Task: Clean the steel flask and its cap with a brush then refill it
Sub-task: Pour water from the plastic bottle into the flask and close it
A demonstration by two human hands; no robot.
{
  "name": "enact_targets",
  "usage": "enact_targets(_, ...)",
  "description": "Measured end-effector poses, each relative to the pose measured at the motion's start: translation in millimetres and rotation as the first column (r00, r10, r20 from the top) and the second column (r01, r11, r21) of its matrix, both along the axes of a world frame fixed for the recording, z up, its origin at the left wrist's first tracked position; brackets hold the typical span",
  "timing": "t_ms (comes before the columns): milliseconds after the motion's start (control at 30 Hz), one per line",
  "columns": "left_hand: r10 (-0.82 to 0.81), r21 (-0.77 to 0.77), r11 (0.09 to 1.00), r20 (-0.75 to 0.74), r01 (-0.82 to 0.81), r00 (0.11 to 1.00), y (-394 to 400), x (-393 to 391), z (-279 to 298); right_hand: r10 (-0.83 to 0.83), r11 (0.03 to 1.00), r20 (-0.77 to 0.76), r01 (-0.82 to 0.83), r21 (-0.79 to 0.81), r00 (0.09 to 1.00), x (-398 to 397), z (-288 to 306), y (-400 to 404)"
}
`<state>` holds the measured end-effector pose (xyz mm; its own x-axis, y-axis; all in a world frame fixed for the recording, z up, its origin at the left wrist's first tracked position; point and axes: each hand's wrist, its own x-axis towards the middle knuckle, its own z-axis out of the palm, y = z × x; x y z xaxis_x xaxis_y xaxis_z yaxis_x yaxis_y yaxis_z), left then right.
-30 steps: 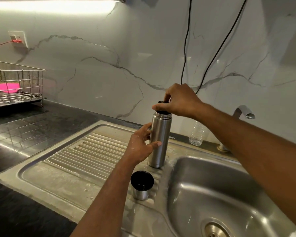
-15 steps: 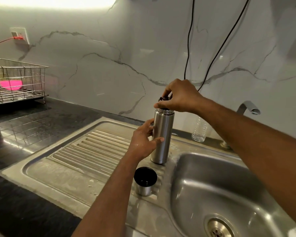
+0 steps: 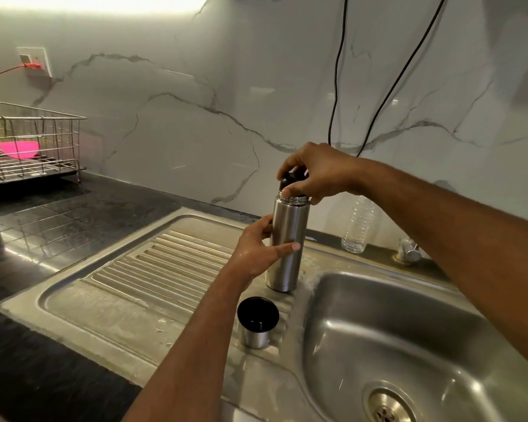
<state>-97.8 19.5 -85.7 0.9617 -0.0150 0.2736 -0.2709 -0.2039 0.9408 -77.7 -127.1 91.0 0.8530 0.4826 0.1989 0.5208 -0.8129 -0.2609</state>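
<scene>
The left hand [image 3: 258,254] wraps the flask [image 3: 287,242] mid-body; the right hand [image 3: 314,175] pinches the stopper [image 3: 293,179] atop the flask. Brace the flask upright and twist squarely. The cup [image 3: 257,321] stands just before the flask.

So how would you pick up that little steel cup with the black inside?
Probably by its steel side wall. The cup stands upright, mouth up, on the drainboard in front of the flask, and it looks small enough for one hand to wrap around. Come from above or from the near side: the flask and left hand crowd the far side.
</scene>
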Motion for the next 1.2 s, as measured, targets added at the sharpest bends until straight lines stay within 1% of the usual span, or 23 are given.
enact_targets(100, 0.034, -0.033, 0.999, 0.009, -0.034, 0.999, -3.2, 3.3, -0.3, 0.029, 0.999, 0.061, -0.026, -0.042, 0.998, 0.0, -2.5, 0.8)
enact_targets(200, 0.069, -0.036, 0.997, 0.013, -0.069, 0.998, -4.3, 6.2, -0.7, 0.002, 0.996, 0.220, 0.017, -0.083, 0.976, -4.0, -11.1, 4.4)
enact_targets(267, 0.093, -0.018, 0.996, 0.025, -0.092, 0.995, -5.6, 7.0, -0.6, -0.058, 0.996, 0.280, 0.076, -0.054, 0.958, -6.3, -15.0, 9.1)
enact_targets(367, 0.135, 0.004, 0.991, 0.041, -0.135, 0.990, -8.4, 6.6, -0.1, -0.176, 0.981, 0.317, 0.194, -0.025, 0.932, -6.9, -17.3, 20.1)
enact_targets(467, 0.157, 0.025, 0.987, 0.057, -0.159, 0.986, -9.5, 9.4, -2.1, -0.296, 0.952, 0.356, 0.306, 0.029, 0.886, -3.9, -25.0, 31.3)
enact_targets(567, 0.178, 0.051, 0.982, 0.074, -0.182, 0.981, -12.1, 11.6, -4.0, -0.369, 0.929, 0.371, 0.357, 0.103, 0.852, -5.4, -32.5, 36.0)
enact_targets(767, 0.210, 0.097, 0.971, 0.103, -0.220, 0.972, -15.2, 11.3, -3.1, -0.410, 0.912, 0.364, 0.381, 0.152, 0.836, -13.5, -40.0, 40.3)
enact_targets(900, 0.231, 0.146, 0.958, 0.115, -0.247, 0.966, -17.2, 6.5, -0.1, -0.460, 0.884, 0.309, 0.394, 0.253, 0.832, -23.2, -35.9, 44.3)
enact_targets(967, 0.228, 0.139, 0.960, 0.112, -0.243, 0.967, -16.6, 4.6, 0.1, -0.472, 0.873, 0.281, 0.398, 0.282, 0.836, -25.2, -34.8, 44.8)
enact_targets(1100, 0.186, 0.076, 0.978, 0.113, -0.195, 0.976, -12.3, 2.4, -1.0, -0.417, 0.900, 0.261, 0.355, 0.252, 0.871, -25.1, -34.0, 34.5)
enact_targets(1200, 0.157, 0.025, 0.987, 0.104, -0.160, 0.982, -9.0, -0.5, -0.8, -0.415, 0.884, 0.174, 0.351, 0.309, 0.893, -36.3, -31.2, 17.9)
